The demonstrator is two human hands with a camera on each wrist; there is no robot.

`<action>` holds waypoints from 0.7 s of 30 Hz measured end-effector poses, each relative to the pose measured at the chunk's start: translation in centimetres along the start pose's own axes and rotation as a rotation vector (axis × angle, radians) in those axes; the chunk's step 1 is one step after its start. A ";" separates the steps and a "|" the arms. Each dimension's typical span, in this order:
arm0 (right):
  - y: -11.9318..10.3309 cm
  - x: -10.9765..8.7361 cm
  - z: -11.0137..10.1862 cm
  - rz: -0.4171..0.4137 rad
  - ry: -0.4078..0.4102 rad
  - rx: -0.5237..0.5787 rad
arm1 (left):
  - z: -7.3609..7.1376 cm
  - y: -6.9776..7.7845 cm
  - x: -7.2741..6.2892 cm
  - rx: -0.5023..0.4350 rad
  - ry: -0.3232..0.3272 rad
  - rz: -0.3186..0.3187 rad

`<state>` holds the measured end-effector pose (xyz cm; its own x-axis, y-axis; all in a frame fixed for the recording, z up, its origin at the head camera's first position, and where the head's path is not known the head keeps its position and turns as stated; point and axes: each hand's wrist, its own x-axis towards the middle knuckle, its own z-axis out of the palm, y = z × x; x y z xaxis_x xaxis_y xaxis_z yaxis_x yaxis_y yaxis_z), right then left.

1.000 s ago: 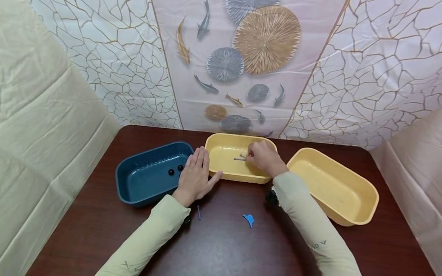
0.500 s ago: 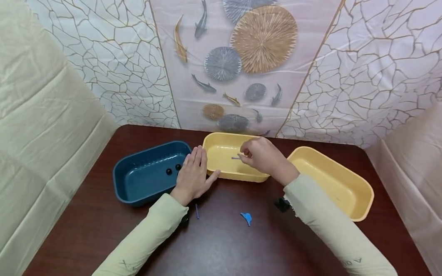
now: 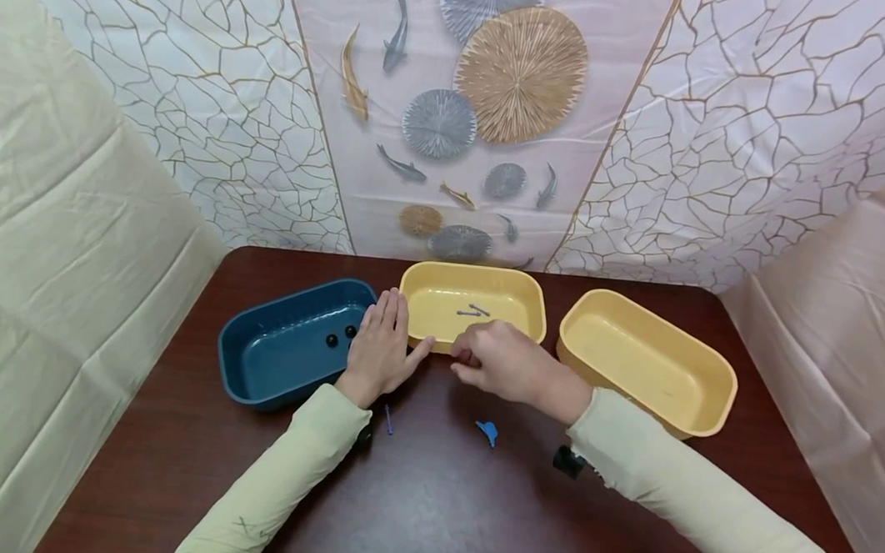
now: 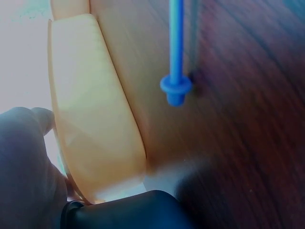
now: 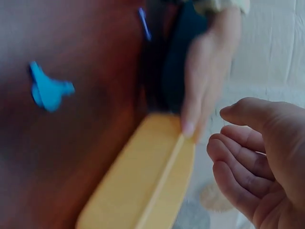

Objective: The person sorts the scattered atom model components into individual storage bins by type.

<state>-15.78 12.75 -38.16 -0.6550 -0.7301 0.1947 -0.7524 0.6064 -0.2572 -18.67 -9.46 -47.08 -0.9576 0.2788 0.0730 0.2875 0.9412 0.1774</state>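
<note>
My left hand (image 3: 380, 353) lies with straight fingers over the neighbouring rims of the dark blue tub (image 3: 231, 366) and the middle yellow tub (image 3: 473, 271), its thumb at the yellow rim. At that tub's front edge is my right hand (image 3: 513, 364), fingers loosely bent; the right wrist view shows nothing between thumb and fingers. Two thin purple rods (image 3: 473, 314) lie inside the middle tub. Another purple rod (image 3: 389, 420) is on the table near my left wrist and looks blue, with a collared end, in the left wrist view. A small blue plastic piece (image 5: 50, 90) lies on the table.
Two black balls (image 3: 341, 336) sit in the dark blue tub. A second yellow tub (image 3: 725, 400) stands angled at the right, beyond my right forearm. Behind the brown table (image 3: 430, 510) hangs a patterned cloth (image 3: 385, 223); plain cloth walls flank it.
My right hand has come out of the middle yellow tub toward me, leaving two purple rods inside in view. My left hand keeps its place on the rims. The head view has shifted slightly.
</note>
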 end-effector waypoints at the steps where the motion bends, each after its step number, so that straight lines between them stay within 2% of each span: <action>1: -0.4 -0.1 0.4 -0.002 -0.010 0.004 | 0.0 0.0 0.0 -0.001 -0.001 0.000; 8: -2.7 -0.9 3.4 -0.018 -0.041 0.001 | 0.2 -0.2 0.0 0.000 0.010 -0.016; 15: -3.8 -1.1 6.7 -0.011 -0.078 0.004 | 0.2 -0.1 -0.1 -0.007 -0.002 -0.018; 21: -4.6 -1.0 8.7 -0.014 -0.059 -0.030 | 0.1 0.0 -0.1 -0.009 0.019 0.001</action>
<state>-11.09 7.97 -45.38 -0.6397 -0.7554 0.1421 -0.7639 0.6044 -0.2262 -18.61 -9.46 -47.21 -0.9567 0.2759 0.0922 0.2888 0.9392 0.1859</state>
